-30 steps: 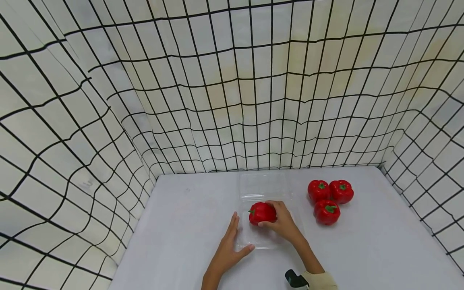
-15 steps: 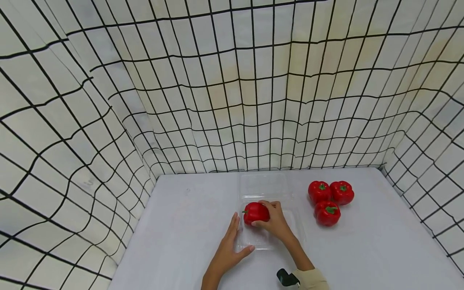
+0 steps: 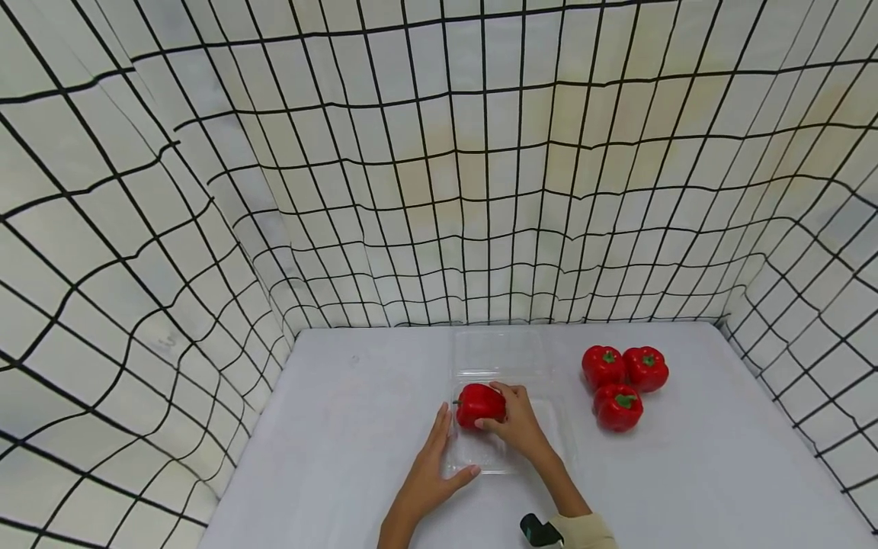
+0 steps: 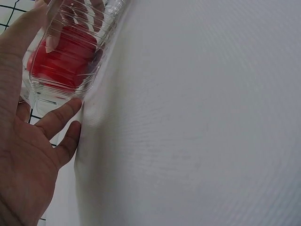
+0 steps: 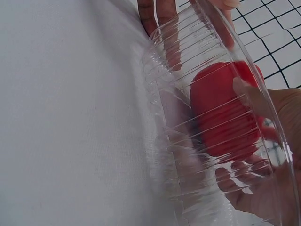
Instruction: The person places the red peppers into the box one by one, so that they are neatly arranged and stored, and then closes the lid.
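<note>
A red bell pepper [image 3: 479,406] lies on its side within a clear plastic clamshell container [image 3: 504,457], its green stem pointing left. My right hand [image 3: 517,427] grips the pepper from the right, thumb in front and fingers behind. Along the container's left side rests my left hand [image 3: 428,473], fingers straight and thumb spread toward the front edge. Through the ribbed clear wall, the left wrist view shows the pepper [image 4: 66,59] close to the left hand [image 4: 33,141]. In the right wrist view the right hand's thumb presses on the pepper [image 5: 225,108] inside the container.
Three more red bell peppers [image 3: 620,406] stand in a cluster on the white table [image 3: 343,457], right of the container. The container's open lid [image 3: 497,351] lies flat toward the back. Black netting [image 3: 480,229] over white sheeting encloses the table's back and sides.
My right hand has moved the bell pepper leftward inside the container, toward its left wall. My left hand stays at the container's side.
</note>
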{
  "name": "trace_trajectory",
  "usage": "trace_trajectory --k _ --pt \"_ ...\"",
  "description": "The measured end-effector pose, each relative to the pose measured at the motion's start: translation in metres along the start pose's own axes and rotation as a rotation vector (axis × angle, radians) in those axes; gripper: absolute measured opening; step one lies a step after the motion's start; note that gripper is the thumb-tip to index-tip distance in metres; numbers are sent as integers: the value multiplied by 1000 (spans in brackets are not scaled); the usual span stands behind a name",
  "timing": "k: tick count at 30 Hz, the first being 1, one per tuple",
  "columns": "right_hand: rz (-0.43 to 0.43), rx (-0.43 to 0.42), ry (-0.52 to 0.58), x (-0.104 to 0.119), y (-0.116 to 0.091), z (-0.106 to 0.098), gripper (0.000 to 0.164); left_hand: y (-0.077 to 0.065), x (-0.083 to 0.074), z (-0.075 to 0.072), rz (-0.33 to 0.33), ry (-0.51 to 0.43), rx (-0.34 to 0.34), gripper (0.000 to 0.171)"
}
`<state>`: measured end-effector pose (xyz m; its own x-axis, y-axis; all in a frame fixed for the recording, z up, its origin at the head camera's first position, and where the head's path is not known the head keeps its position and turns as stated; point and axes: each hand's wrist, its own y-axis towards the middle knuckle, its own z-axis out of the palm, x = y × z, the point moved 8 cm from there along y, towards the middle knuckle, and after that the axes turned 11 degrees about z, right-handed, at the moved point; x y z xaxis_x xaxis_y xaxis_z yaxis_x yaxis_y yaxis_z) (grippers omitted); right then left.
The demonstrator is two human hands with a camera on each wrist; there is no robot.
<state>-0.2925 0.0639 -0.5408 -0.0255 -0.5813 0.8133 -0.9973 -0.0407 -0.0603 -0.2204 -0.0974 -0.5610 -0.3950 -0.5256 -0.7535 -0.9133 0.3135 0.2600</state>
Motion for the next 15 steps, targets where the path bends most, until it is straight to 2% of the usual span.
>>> trace_trajectory --k 8,15 --pt "-33 -12 -29 3 -2 -2 71 1 -3 0 7 -27 -3 97" --pt "-16 -21 -21 4 -2 -1 70 0 -2 -2 -10 -14 5 99"
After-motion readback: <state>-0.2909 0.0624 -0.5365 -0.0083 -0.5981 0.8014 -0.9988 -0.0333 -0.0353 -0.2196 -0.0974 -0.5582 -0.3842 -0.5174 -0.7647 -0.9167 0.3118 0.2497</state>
